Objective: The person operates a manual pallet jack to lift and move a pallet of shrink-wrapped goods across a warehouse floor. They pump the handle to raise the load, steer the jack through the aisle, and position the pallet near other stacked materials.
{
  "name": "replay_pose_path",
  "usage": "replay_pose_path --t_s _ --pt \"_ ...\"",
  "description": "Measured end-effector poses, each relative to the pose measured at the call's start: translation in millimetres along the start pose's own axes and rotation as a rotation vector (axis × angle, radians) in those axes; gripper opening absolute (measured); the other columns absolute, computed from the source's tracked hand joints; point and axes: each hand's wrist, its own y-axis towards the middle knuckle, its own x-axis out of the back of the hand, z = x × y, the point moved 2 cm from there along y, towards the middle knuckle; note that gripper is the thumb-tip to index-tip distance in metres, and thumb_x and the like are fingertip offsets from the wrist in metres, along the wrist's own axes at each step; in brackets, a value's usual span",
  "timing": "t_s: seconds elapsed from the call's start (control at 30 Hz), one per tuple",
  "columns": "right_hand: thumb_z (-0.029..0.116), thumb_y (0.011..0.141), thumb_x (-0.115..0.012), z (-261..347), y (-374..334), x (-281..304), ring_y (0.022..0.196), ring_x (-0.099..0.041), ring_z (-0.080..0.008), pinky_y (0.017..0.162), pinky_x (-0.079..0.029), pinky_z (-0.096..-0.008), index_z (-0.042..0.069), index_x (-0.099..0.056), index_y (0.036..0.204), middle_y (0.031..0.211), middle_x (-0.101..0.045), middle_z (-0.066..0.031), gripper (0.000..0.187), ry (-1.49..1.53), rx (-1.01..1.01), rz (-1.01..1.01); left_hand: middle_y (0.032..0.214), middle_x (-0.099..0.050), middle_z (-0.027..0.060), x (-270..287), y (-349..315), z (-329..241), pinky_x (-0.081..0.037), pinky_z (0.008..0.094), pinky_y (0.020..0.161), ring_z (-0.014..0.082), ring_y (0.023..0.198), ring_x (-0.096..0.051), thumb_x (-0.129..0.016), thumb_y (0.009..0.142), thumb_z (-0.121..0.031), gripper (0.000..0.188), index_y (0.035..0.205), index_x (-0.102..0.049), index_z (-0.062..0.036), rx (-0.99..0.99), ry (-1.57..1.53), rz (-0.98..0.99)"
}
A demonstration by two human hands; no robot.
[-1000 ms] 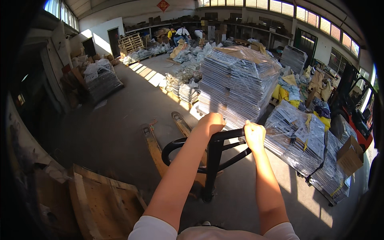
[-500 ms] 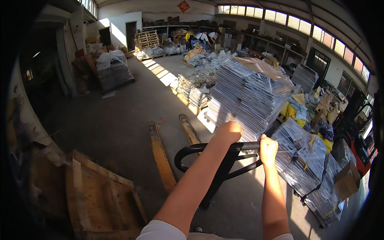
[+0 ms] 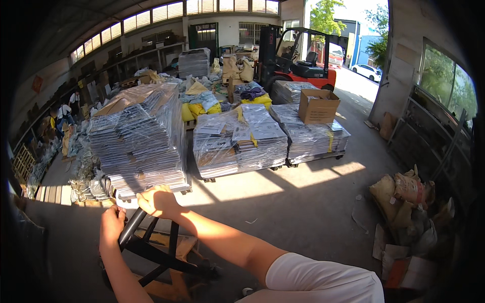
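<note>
Both my hands are on the black loop handle (image 3: 132, 227) of a pallet jack. My left hand (image 3: 111, 226) is closed around its left side, thumb uppermost. Higher up, near the handle's far end, my right hand (image 3: 159, 202) is closed on the bar, with that arm reaching across from the right. Below the handle, parts of the jack's yellow body (image 3: 186, 246) show; much of it is hidden by the handle and my arms. Just beyond my hands stands a tall pallet stack of flat sheets (image 3: 139, 141) in clear film.
Lower film-wrapped stacks (image 3: 242, 136) stand right of the tall one, an open cardboard box (image 3: 318, 107) on top. Behind is a red forklift (image 3: 308, 70) beside a wide doorway. Sacks (image 3: 404, 197) lie at right. Several people (image 3: 64, 112) are far left.
My view has swung right, bringing the forklift and doorway into sight. The handle and both hands now sit lower left in view, and the jack's forks no longer show clearly. Both hands still grip.
</note>
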Motion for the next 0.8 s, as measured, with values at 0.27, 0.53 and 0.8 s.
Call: replay_pose_path --t_s 0.27,0.53,0.8 --pt "0.030 0.091 -0.052 -6 0 -3 0.063 -0.065 -0.0386 0.065 -0.052 -0.0485 0.007 -0.068 0.061 0.065 -0.067 -0.0155 0.040 0.047 -0.069 0.058 0.072 -0.070 0.0183 -2 2 -1 -0.054 0.0372 0.064 0.0249 0.065 -0.071 -0.062 0.096 -0.014 0.021 0.093 -0.066 0.0060 -0.009 0.018 0.033" --pt "0.022 0.090 -0.053 -11 0 -2 0.058 -0.064 -0.0353 0.058 -0.051 -0.0453 0.005 -0.065 0.066 0.065 -0.066 -0.0128 0.032 -0.016 -0.004 0.083 0.072 -0.070 0.0172 -7 7 9 -0.054 0.0365 0.064 0.0240 0.065 -0.071 -0.063 0.095 -0.015 0.022 0.092 -0.066 0.0059 -0.009 0.021 0.040" --pt "0.029 0.094 -0.050 -23 -4 2 0.048 -0.058 -0.0340 0.050 -0.047 -0.0427 0.010 -0.062 0.057 0.054 -0.059 -0.0100 0.043 0.005 -0.023 0.071 0.084 -0.072 0.0177 -6 0 -35 -0.054 0.0400 0.077 0.0305 0.082 -0.071 -0.062 0.095 -0.029 0.029 0.100 -0.070 -0.0009 0.210 0.009 0.139"
